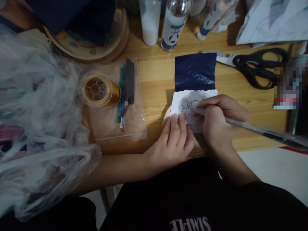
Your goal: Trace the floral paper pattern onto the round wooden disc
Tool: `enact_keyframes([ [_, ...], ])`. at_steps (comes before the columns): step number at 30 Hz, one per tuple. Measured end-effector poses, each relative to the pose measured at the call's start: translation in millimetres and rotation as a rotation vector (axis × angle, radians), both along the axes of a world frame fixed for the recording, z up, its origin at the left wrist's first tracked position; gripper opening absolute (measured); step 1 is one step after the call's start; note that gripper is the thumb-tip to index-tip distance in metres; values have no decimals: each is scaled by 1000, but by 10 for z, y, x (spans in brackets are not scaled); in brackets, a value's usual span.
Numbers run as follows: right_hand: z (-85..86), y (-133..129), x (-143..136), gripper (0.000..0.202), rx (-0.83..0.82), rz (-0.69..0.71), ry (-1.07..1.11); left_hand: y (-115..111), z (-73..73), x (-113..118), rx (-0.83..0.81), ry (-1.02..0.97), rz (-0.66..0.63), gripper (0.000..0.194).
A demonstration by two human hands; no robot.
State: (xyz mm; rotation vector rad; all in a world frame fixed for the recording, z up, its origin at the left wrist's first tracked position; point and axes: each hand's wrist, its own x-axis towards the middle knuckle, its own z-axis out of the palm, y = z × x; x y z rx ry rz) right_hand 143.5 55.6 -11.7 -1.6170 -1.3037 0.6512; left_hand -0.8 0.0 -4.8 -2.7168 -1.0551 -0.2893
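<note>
A small white paper (pixel 176 97) with a circular line drawing of curls and petals lies over a round wooden piece, whose pale edge (pixel 166 118) peeks out at the left. My left hand (pixel 176 141) holds the paper at its lower left, fingertips pressed on top and thumb mostly hidden. In my right hand (pixel 218 120) is a clear-barrelled pen (pixel 260 132), its tip end on the drawing. That hand is slightly blurred. A dark blue sheet (pixel 195 71), likely carbon paper, sticks out beyond the paper's upper edge.
Black-handled scissors (pixel 250 64) lie at the right. Bottles, including a clear labelled one (pixel 174 27), stand at the back. Left are a spool of gold wire (pixel 98 89), brushes (pixel 125 93) on a plastic bag (pixel 134 125), a round wooden tray (pixel 120 41) and crumpled clear plastic (pixel 43 128).
</note>
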Motion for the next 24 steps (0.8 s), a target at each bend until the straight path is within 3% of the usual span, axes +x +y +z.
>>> enact_keyframes([
  [8,13,6,8,22,-29,70,-39,-2,6,0,-5,0,-2,72],
  [24,18,12,-3,22,-10,61,-49,-4,0,6,-13,-8,0,74],
])
